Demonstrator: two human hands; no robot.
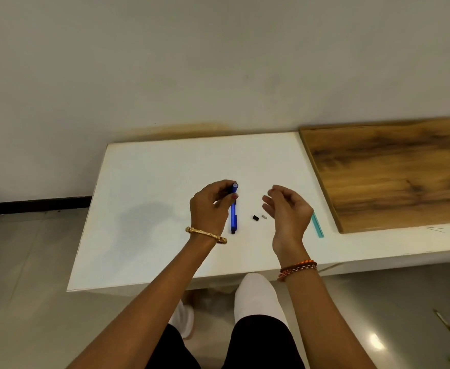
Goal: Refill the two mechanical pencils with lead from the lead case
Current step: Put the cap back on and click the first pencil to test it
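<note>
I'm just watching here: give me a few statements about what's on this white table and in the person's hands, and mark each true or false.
1. The left hand holds the blue mechanical pencil near its top end. True.
2. The right hand grips a second pencil. False: its fingers are curled, pinched at the tips, and no pencil shows in it.
3. A small black cap and a small pale piece lie between the hands on the white table. True.
4. The slim teal case lies on the brown wooden board. False: it lies on the white table, beside the board.
5. A gold bangle is on the left wrist. True.
</note>
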